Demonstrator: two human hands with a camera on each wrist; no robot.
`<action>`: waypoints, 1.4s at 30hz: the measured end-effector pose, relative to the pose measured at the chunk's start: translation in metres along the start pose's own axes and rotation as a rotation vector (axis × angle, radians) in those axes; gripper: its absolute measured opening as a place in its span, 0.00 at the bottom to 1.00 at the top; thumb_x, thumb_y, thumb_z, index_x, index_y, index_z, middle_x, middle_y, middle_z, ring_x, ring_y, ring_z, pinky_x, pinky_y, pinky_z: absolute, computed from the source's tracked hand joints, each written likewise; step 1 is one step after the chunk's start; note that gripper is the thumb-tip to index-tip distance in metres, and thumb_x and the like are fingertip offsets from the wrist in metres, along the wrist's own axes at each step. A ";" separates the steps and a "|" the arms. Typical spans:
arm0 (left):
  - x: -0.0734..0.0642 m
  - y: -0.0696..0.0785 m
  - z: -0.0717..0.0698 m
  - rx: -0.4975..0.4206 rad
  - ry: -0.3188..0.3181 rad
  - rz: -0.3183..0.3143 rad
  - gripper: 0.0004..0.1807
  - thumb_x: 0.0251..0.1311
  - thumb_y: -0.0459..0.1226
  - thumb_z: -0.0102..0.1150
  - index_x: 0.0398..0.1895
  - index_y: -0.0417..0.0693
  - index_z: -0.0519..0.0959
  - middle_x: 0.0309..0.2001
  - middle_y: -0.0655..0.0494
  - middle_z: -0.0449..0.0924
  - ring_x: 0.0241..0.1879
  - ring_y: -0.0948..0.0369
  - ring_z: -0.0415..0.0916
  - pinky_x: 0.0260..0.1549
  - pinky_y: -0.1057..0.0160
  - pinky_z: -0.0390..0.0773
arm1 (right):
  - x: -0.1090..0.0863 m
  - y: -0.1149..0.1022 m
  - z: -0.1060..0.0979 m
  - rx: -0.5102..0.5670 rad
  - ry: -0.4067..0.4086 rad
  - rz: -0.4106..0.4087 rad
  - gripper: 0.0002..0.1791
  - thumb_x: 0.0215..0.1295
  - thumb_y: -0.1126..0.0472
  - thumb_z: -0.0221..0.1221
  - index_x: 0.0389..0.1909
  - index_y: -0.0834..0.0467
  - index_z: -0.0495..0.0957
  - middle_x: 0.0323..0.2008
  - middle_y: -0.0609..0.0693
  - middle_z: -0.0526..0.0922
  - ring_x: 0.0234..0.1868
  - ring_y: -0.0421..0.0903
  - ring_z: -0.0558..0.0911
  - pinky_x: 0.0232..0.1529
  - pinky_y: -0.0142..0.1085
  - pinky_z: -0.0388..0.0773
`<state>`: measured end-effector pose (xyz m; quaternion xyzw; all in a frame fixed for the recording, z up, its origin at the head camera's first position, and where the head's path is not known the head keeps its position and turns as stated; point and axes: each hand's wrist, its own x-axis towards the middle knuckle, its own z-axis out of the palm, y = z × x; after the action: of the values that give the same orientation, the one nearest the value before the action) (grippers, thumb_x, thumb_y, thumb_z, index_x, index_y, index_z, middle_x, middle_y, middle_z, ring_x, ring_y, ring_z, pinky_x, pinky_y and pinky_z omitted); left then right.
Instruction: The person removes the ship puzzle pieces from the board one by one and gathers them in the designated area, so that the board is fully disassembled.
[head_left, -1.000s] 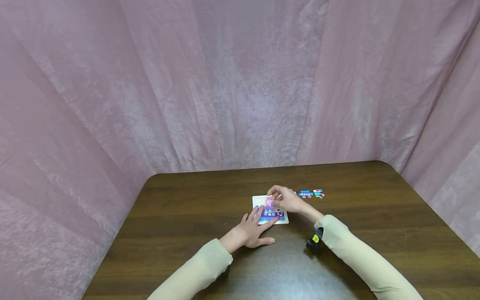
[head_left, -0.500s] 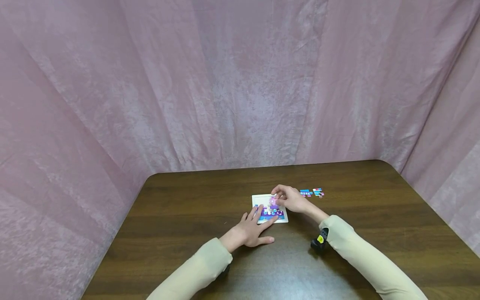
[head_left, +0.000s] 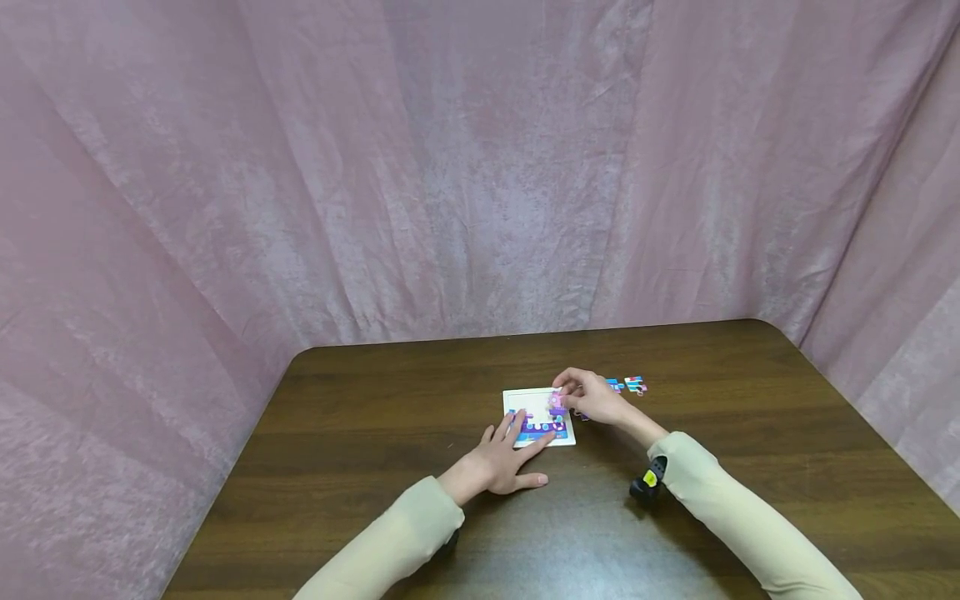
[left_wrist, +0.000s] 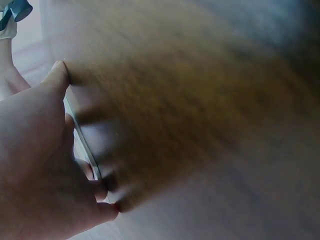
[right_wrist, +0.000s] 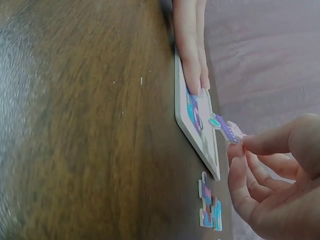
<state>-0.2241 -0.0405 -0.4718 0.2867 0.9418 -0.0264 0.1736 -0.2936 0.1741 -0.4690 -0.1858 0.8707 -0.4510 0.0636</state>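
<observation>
A white-framed jigsaw puzzle board (head_left: 510, 395) lies on the table, with blue and purple pieces fitted along its near part. My left hand (head_left: 497, 465) rests on its near left part, fingers spread and straight. In the left wrist view, those fingers (left_wrist: 102, 212) reach over the board's edge. My right hand (head_left: 597, 400) pinches a pink and purple puzzle piece (head_left: 557, 401) between thumb and fingertips. The right wrist view has this puzzle piece (right_wrist: 226, 129) tilted and raised above the board's frame (right_wrist: 196, 146), by its right side.
Loose puzzle pieces (head_left: 635, 384) lie on the brown wooden table (head_left: 405, 392) to the right of the board, partly behind my right hand. Some loose pieces (right_wrist: 205, 202) also show near the board's corner in the right wrist view. A pink curtain (head_left: 480, 167) hangs behind the table.
My right hand has moved to the right with the pink and purple puzzle piece, from the board's middle to its right side. The left hand has stayed put.
</observation>
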 end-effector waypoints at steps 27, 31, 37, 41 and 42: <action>0.001 -0.002 0.001 -0.015 0.005 0.000 0.38 0.65 0.66 0.37 0.76 0.77 0.42 0.79 0.46 0.33 0.78 0.49 0.35 0.72 0.45 0.50 | -0.007 0.013 -0.015 0.009 0.065 0.099 0.11 0.67 0.68 0.52 0.48 0.65 0.76 0.38 0.59 0.83 0.31 0.45 0.79 0.29 0.34 0.75; 0.001 -0.001 0.001 -0.009 0.016 0.007 0.38 0.65 0.66 0.37 0.76 0.76 0.43 0.79 0.45 0.34 0.78 0.48 0.36 0.72 0.44 0.50 | -0.009 0.015 -0.017 0.012 0.078 0.089 0.10 0.67 0.69 0.52 0.46 0.67 0.76 0.36 0.60 0.82 0.30 0.45 0.79 0.28 0.32 0.75; 0.000 0.000 0.002 -0.006 0.018 0.008 0.38 0.65 0.66 0.37 0.76 0.76 0.43 0.79 0.46 0.34 0.78 0.48 0.36 0.72 0.45 0.51 | -0.012 0.019 -0.019 -0.006 0.098 0.103 0.10 0.68 0.70 0.51 0.46 0.68 0.76 0.35 0.60 0.81 0.31 0.44 0.78 0.30 0.32 0.76; 0.000 -0.001 0.002 -0.014 0.007 0.005 0.38 0.66 0.66 0.36 0.76 0.76 0.42 0.79 0.46 0.33 0.78 0.49 0.35 0.72 0.45 0.50 | -0.013 0.022 -0.021 -0.004 0.106 0.132 0.10 0.69 0.70 0.50 0.46 0.69 0.76 0.32 0.59 0.81 0.30 0.43 0.78 0.29 0.32 0.76; -0.001 -0.001 0.002 -0.015 0.006 0.005 0.38 0.65 0.66 0.36 0.76 0.76 0.42 0.79 0.46 0.33 0.78 0.49 0.35 0.72 0.45 0.50 | -0.013 0.022 -0.021 -0.006 0.104 0.131 0.10 0.69 0.70 0.50 0.46 0.70 0.76 0.32 0.58 0.80 0.30 0.43 0.78 0.29 0.32 0.76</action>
<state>-0.2235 -0.0417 -0.4736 0.2878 0.9417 -0.0179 0.1733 -0.2935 0.2068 -0.4754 -0.1052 0.8844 -0.4522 0.0470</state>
